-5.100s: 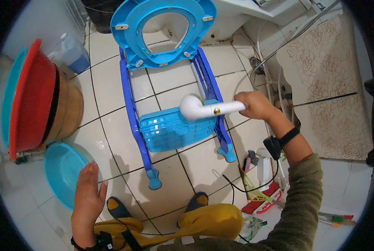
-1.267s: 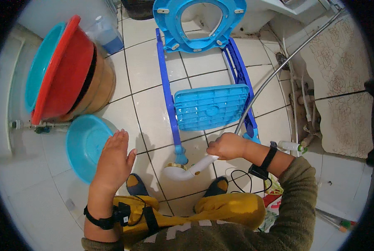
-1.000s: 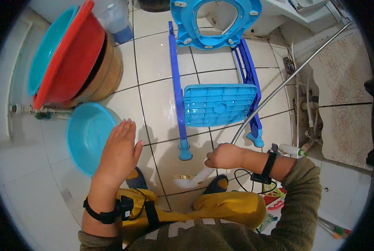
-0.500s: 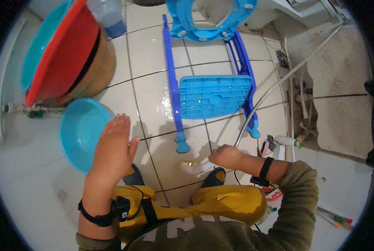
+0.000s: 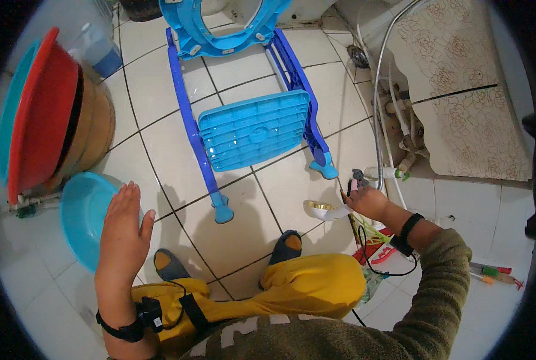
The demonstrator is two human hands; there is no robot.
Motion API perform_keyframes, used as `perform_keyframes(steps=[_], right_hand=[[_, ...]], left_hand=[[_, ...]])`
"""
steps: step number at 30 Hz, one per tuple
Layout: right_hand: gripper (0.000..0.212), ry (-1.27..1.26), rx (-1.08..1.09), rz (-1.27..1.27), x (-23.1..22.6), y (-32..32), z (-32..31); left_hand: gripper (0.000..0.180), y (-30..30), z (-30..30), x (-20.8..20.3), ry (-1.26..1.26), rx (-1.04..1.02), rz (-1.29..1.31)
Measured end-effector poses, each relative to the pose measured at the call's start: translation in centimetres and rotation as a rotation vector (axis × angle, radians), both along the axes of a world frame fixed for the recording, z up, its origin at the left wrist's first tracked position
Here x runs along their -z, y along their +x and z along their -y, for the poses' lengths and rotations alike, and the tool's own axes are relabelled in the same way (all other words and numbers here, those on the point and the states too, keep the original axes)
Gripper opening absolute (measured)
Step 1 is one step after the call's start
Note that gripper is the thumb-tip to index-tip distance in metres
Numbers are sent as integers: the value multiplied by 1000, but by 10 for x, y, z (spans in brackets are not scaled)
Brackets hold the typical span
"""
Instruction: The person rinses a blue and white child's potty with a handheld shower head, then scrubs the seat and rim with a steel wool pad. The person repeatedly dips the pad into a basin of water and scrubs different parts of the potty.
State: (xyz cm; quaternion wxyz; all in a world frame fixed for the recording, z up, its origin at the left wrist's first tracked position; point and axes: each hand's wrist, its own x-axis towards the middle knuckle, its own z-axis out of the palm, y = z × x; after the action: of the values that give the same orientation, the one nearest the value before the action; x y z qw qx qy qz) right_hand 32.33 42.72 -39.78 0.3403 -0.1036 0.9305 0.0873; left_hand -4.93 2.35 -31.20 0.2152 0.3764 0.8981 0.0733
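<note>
My right hand [image 5: 367, 203] is closed round the white handle of a shower head [image 5: 335, 213], whose gold-rimmed face shows to the left of my fist. Its silver hose [image 5: 376, 102] runs up past the wall pipes. My left hand [image 5: 125, 222] is held out flat and holds nothing, with its thumb apart from the fingers. It covers part of the light blue basin [image 5: 79, 207] on the floor. Ahead lies a blue child's toilet seat with a ladder frame [image 5: 187, 99]; its ribbed light blue step [image 5: 256, 129] looks wet.
At left, a red basin [image 5: 43, 114] and a turquoise basin lean against a brown tub [image 5: 91, 135]. A jug of blue liquid [image 5: 101, 54] stands behind them. Brushes [image 5: 496, 275] lie at lower right. Pipes [image 5: 403, 126] run beside a flower-patterned panel [image 5: 454, 60].
The view has shifted to the right, so the seat frame and basins appear farther left. My right hand has moved right with the shower head. My left hand stays raised and flat.
</note>
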Motion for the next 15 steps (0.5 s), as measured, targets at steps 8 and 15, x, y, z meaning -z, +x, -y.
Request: perform_keyframes(steps=[8, 15], right_hand=[[9, -74, 90, -173, -26, -69, 13], [24, -320, 421, -644, -50, -223, 6]], left_hand=[[51, 3, -6, 9, 31, 66, -14], [52, -9, -19, 27, 1, 79, -39]])
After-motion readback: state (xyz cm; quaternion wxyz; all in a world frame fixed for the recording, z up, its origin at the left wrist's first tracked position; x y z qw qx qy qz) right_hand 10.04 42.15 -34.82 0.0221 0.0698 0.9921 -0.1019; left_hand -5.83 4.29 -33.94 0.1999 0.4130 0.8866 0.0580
